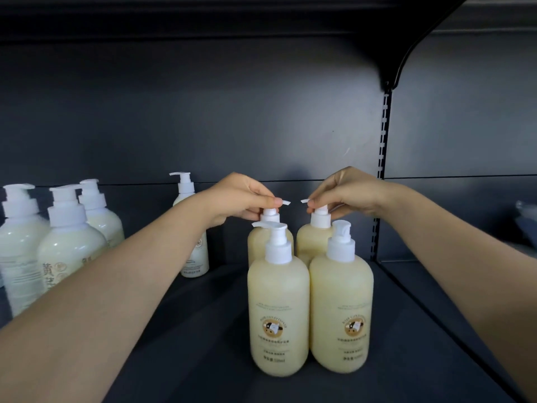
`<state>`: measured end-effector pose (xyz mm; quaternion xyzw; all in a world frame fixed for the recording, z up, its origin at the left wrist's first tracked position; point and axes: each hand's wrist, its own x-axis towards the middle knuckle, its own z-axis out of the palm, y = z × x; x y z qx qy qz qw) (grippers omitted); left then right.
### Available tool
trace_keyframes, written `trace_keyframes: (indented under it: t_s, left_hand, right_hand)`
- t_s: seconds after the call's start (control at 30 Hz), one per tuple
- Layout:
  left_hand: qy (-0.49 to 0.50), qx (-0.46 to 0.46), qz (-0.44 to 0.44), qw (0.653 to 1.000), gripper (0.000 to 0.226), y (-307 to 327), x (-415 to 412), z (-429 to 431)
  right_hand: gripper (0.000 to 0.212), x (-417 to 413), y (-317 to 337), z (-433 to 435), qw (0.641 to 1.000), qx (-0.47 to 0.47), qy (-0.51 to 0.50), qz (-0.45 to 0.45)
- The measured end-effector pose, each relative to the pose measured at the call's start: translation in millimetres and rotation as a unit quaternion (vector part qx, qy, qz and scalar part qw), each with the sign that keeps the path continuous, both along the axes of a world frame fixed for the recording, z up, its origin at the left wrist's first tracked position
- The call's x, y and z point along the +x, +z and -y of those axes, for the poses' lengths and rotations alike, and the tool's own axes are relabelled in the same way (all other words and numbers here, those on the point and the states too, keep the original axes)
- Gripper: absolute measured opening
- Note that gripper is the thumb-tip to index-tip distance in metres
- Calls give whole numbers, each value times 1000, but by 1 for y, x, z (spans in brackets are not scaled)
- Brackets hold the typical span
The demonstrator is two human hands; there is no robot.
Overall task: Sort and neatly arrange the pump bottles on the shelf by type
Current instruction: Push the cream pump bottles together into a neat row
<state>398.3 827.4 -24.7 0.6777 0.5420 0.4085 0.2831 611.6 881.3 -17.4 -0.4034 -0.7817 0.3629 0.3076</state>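
Right now both hands are up at the back pair of a 2x2 block of yellow bottles, standing mid-shelf (421, 330), a bit right of centre. L hand (247, 199) is clamped on the pump head of the rear-left bottle (255, 245), thumb and fingers pinched round the top; its nozzle sticks out to the right past the fingertips. R hand (345, 193) is closed the same way on the pump of the rear-right bottle (309, 242), with that nozzle pointing left, so the 2 nozzle tips face each other w/ a small gap between. Both rear bottles stand upright on the shelf, side by side, just behind the front pair. Front-left bottle (277, 315) and front-right bottle (341, 309) are upright too, nearly touching, round brown labels facing the camera. Front-left's nozzle points left; can't tell which way front-right's points. Well apart on the left, 3 pale bottles (69, 251) w/ white pumps stand in a cluster, partly behind the L forearm. A slim bottle (196, 257) stands alone near the back panel, between that cluster and the yellow block, mostly hidden by the L arm. Dark back panel behind; a slotted upright (382, 170) and a curved bracket (399, 68) are at the right.
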Motion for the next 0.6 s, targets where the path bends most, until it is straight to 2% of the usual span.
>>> trace_keyframes:
  t_s: [0.13,0.27,0.43,0.6]
  left_hand:
    - [-29,-15,-8,999,17,5,2,13]
    - [-38,-24,-20,999,22,1,0,18]
    - [-27,-26,3,999,19,-3,0,18]
    - [-25,-10,8,1000,16,-5,6,15]
  right_hand:
    - [3,-1,4,25,1000,7,1,30]
    - [3,3,3,39,999,4,-26,24]
    - [4,5,2,43,999,-4,-32,11]
    - [4,4,0,40,999,27,-36,15]
